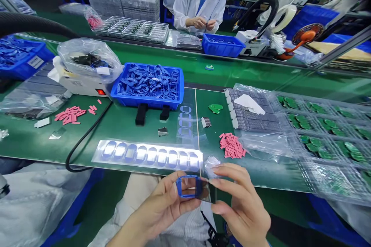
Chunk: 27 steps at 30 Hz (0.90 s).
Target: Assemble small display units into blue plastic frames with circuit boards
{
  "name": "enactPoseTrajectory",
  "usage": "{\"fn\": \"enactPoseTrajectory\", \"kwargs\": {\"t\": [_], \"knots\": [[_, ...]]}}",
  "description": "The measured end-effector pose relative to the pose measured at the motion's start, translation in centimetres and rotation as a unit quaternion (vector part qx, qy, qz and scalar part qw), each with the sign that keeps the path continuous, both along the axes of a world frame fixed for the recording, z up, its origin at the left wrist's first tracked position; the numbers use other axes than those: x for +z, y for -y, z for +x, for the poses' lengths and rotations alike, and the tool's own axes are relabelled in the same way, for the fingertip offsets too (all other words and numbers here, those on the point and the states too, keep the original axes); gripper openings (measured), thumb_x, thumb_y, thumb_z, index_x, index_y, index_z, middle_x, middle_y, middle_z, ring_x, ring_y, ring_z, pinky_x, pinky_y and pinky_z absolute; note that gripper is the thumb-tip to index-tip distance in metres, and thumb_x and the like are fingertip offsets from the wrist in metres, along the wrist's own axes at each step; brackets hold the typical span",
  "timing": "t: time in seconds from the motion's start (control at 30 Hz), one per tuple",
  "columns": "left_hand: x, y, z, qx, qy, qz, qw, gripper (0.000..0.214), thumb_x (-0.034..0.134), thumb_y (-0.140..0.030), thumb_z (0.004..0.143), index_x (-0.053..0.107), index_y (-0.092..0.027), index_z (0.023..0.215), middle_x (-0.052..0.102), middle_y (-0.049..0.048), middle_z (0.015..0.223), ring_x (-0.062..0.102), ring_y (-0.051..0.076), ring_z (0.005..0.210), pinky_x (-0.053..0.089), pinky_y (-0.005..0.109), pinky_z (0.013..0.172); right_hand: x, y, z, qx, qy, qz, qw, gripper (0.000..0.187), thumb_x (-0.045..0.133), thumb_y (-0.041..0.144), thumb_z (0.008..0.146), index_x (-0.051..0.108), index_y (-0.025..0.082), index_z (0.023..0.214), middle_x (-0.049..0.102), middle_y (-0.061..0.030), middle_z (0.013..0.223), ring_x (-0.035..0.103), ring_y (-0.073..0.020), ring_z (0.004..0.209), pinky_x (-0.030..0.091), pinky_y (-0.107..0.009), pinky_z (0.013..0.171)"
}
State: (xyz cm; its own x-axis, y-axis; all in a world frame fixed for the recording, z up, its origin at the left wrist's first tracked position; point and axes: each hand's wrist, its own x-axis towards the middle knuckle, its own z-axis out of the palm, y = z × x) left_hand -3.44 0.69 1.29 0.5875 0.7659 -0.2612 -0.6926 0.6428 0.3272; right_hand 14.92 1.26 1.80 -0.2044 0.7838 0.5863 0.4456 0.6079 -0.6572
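A busy workshop stretches away behind a long green worktop (pixel 124 127); on it sits a rectangular blue plastic bin (pixel 130 100) heaped with small blue plastic parts (pixel 150 81), and further right lies a pile of flat pink strips (pixel 231 146); held up at the near edge is a small blue plastic frame with rounded corners (pixel 178 187), a thin dark see-through panel (pixel 206 192) overlapping its right end (whether it is seated there, I can't tell from here); both look light and stiff, the panel probably slick, easily smudged and maybe brittle, so best taken by its edges; the left hand (pixel 165 204) is closed on the frame, thumb against fingers; the right hand (pixel 245 202), fingers arched, pinches the panel's outer edge between fingertips and thumb
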Motion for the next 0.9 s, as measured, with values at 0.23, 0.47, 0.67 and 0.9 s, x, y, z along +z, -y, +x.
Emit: {"fn": "enactPoseTrajectory", "kwargs": {"t": [0.23, 0.47, 0.67, 0.9], "knots": [[0.0, 0.6, 0.5, 0.009, 0.050, 0.001, 0.999, 0.037, 0.074, -0.035, 0.074, 0.065, -0.020, 0.106, 0.074, 0.0054, 0.101, 0.068, 0.018, 0.102, 0.051, 0.028, 0.091, 0.8, -0.3, -0.3, 0.022, 0.073, 0.015, 0.997, 0.025, 0.054, 0.038, 0.091, 0.062, 0.021, 0.108, 0.063, -0.0101, 0.104, 0.057, -0.0256, 0.100, 0.051, -0.041, 0.081], [0.1, 0.8, 0.2, 0.015, 0.069, -0.021, 0.997, 0.042, 0.076, -0.031, 0.073, 0.065, -0.016, 0.111, 0.074, 0.0077, 0.099, 0.068, 0.018, 0.099, 0.052, 0.025, 0.086, 1.6, -0.7, -0.9, 0.059, 0.106, 0.028, 0.992, 0.031, 0.050, 0.041, 0.092, 0.059, 0.020, 0.113, 0.064, -0.0117, 0.108, 0.058, -0.0259, 0.104, 0.053, -0.041, 0.082], [0.0, 1.2, -0.2, 0.018, 0.073, -0.026, 0.997, 0.042, 0.077, -0.030, 0.072, 0.067, -0.021, 0.111, 0.074, 0.0083, 0.105, 0.068, 0.018, 0.100, 0.051, 0.025, 0.087, 2.0, -0.5, -0.9, 0.067, 0.130, 0.005, 0.989, 0.041, 0.052, 0.046, 0.090, 0.056, 0.016, 0.119, 0.064, -0.0124, 0.112, 0.057, -0.0246, 0.108, 0.052, -0.038, 0.087], [-0.6, 1.7, 0.7, 0.113, -0.080, 0.006, 0.990, 0.048, 0.078, -0.044, 0.065, 0.069, -0.031, 0.110, 0.074, 0.0059, 0.109, 0.067, 0.022, 0.102, 0.051, 0.027, 0.086, 1.8, -1.3, -1.6, 0.056, 0.087, -0.012, 0.995, 0.029, 0.055, 0.041, 0.090, 0.061, 0.017, 0.104, 0.068, -0.0094, 0.101, 0.061, -0.0212, 0.099, 0.054, -0.033, 0.083]]}}
